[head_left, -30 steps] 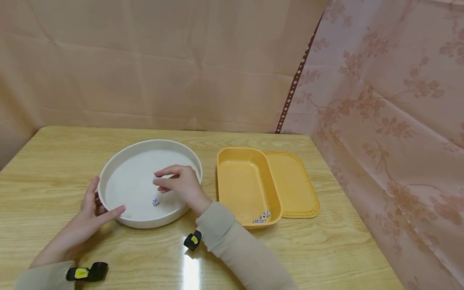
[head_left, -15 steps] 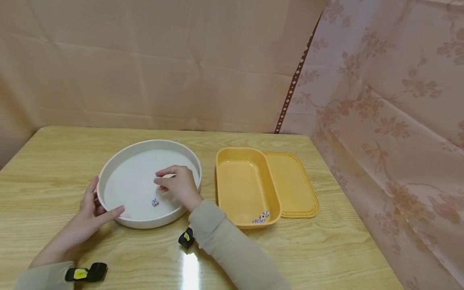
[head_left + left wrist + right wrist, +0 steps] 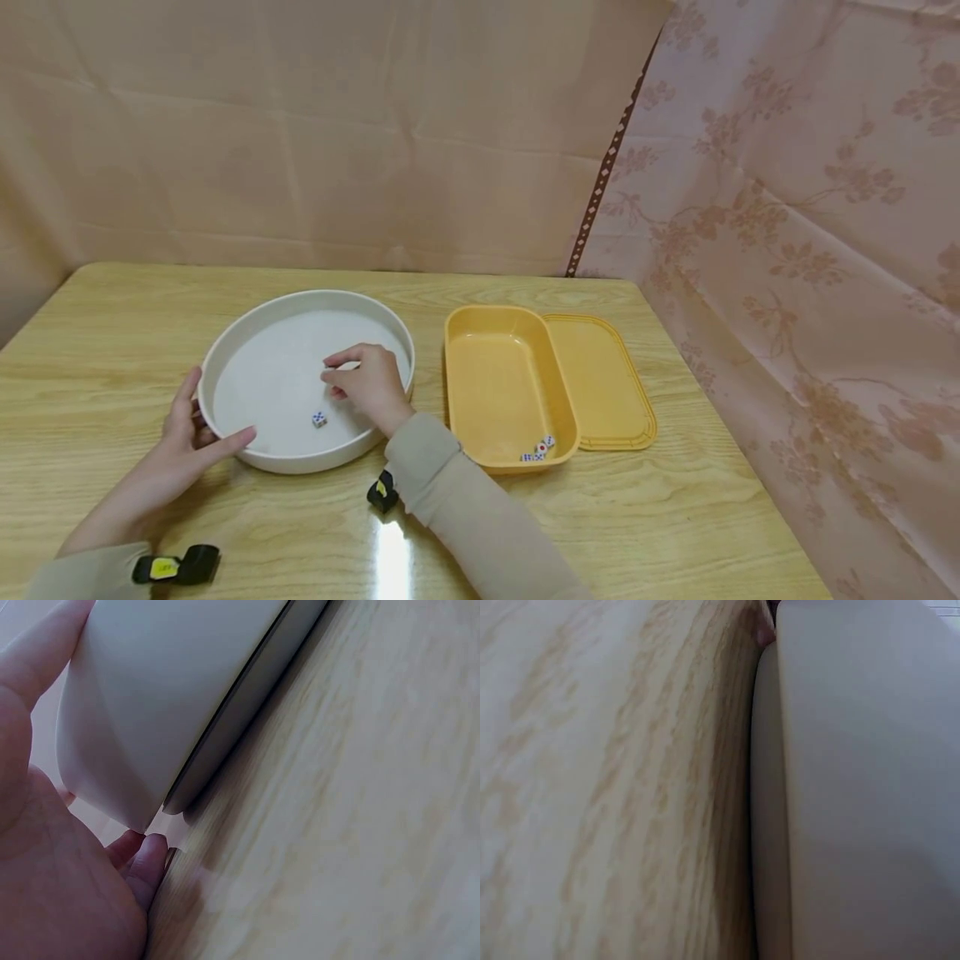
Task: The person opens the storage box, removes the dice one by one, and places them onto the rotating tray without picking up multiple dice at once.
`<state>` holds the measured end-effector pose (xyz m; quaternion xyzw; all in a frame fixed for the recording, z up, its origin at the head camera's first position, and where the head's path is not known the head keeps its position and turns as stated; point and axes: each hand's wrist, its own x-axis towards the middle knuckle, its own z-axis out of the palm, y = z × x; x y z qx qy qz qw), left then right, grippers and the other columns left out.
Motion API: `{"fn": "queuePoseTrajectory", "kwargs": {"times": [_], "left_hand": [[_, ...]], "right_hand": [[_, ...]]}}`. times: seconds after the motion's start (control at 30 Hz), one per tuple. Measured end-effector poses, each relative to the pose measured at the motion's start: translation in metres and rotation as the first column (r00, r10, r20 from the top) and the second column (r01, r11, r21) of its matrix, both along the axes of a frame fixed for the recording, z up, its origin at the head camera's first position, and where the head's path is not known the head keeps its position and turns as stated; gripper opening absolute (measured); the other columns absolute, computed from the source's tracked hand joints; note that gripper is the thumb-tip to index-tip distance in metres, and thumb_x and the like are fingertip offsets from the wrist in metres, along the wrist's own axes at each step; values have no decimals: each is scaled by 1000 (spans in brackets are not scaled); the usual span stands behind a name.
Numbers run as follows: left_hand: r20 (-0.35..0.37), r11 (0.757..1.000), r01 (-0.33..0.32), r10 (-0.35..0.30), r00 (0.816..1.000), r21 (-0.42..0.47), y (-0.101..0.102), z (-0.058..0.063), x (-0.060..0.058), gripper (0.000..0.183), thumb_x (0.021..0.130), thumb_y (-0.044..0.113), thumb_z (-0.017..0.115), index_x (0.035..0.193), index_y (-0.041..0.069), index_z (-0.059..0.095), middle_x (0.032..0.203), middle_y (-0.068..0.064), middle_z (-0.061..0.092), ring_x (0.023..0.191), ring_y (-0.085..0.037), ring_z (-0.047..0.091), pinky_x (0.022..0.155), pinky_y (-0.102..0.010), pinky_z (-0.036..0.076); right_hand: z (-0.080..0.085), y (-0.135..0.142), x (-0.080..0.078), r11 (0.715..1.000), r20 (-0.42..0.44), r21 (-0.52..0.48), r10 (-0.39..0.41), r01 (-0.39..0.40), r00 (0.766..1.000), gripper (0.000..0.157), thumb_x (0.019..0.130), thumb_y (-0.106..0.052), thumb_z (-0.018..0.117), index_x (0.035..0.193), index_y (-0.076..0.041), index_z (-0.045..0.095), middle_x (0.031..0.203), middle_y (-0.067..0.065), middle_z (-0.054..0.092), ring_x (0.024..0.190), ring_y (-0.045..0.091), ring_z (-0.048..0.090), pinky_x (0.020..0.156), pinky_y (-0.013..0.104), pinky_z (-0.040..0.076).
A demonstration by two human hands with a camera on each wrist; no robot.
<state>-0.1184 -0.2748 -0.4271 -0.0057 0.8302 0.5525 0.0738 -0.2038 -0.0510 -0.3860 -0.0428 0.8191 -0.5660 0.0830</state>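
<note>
A round white tray (image 3: 262,350) stands on the wooden table. My left hand (image 3: 180,446) grips its near left side, thumb over the rim and fingers against the outer wall; in the left wrist view, the left hand (image 3: 60,862) has fingertips by the tray's lower edge. Over the tray's right half, my right hand (image 3: 367,383) pinches a small die, almost wholly hidden by the fingertips. One white die (image 3: 319,419) with blue pips lies on the tray floor below that hand. The right wrist view shows the tray's outer wall (image 3: 870,787), with the right hand out of sight.
Right of the tray stands a yellow rectangular box (image 3: 498,392), several dice (image 3: 540,449) gathered in its near right corner. Its yellow lid (image 3: 603,383) lies flat along the box's right side. Cloth curtains (image 3: 337,150) hang behind and to the right of the table (image 3: 637,517).
My right forearm has shifted slightly left and the hand has turned a little. The pinched die, partly visible earlier, is now almost hidden. My left hand keeps its grip on the tray.
</note>
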Motion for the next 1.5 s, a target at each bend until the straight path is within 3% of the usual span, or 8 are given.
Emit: {"fn": "queuePoseTrajectory", "kwargs": {"times": [0.4, 0.5, 0.6, 0.77, 0.9, 1.03, 1.27, 1.5], "left_hand": [[-17, 1000, -1, 1, 1000, 4, 2, 1, -1, 109, 99, 22, 62, 150, 9, -34, 151, -44, 6, 98, 22, 35, 78, 2, 39], [0, 1000, -2, 2, 1000, -7, 2, 3, -2, 109, 99, 23, 61, 149, 10, -35, 153, -44, 5, 108, 8, 41, 79, 2, 38], [25, 1000, -2, 2, 1000, -11, 2, 5, -2, 109, 100, 26, 60, 148, 12, -37, 154, -43, 2, 123, -22, 41, 78, 3, 36], [48, 1000, -5, 5, 999, -13, 2, 5, -3, 109, 100, 29, 59, 148, 14, -38, 155, -40, -3, 130, -41, 32, 78, 3, 36], [27, 1000, -9, 9, 1000, 5, 1, 1, -2, 109, 99, 27, 60, 149, 14, -36, 156, -40, -4, 120, -8, 46, 79, 2, 37], [-8, 1000, -12, 13, 1000, 27, -1, -3, -1, 109, 99, 23, 61, 150, 13, -34, 155, -41, -2, 100, 21, 34, 79, 2, 39], [-6, 1000, -15, 15, 1000, 8, -2, -2, -2, 108, 99, 24, 61, 150, 14, -34, 155, -41, 0, 107, 16, 35, 80, 3, 36], [9, 1000, -7, 7, 1000, 8, -1, 1, -2, 108, 99, 24, 60, 150, 14, -35, 156, -41, -4, 108, 13, 37, 80, 3, 37]], "right_hand": [[0, 1, 1, 999, -25, 37, -3, 4, 1000, 11, 84, -4, 78, 95, -4, 78, 60, 1, 66, 45, 3, 53, 45, 15, 41], [1, 1, 1, 999, -28, 37, -5, 6, 1000, 11, 84, -4, 77, 95, -4, 79, 68, 1, 68, 47, 3, 55, 46, 15, 44], [2, 0, 2, 999, -26, 33, -9, 10, 1000, 11, 84, -4, 76, 94, -4, 79, 75, 3, 71, 48, 5, 57, 47, 15, 46], [3, 0, 3, 1000, -8, 4, -24, 24, 1000, 10, 85, -4, 76, 95, -5, 79, 70, 2, 69, 49, 6, 56, 47, 16, 44], [4, 0, 6, 997, 10, -63, -32, 33, 999, 11, 85, -4, 76, 96, -4, 78, 64, 6, 69, 49, 6, 55, 47, 16, 41], [8, 3, 11, 990, 20, -143, -3, 6, 1000, 12, 85, -6, 77, 97, -4, 78, 69, 6, 72, 51, 6, 57, 51, 16, 45], [24, 20, 23, 964, -33, -242, 105, -110, 994, 16, 87, -8, 75, 102, -3, 77, 82, 10, 76, 56, 7, 62, 64, 26, 58], [39, 46, 36, 946, -24, -287, 152, -152, 988, 18, 88, -8, 74, 105, -3, 76, 92, 18, 75, 77, 37, 69, 65, 24, 57]]}}
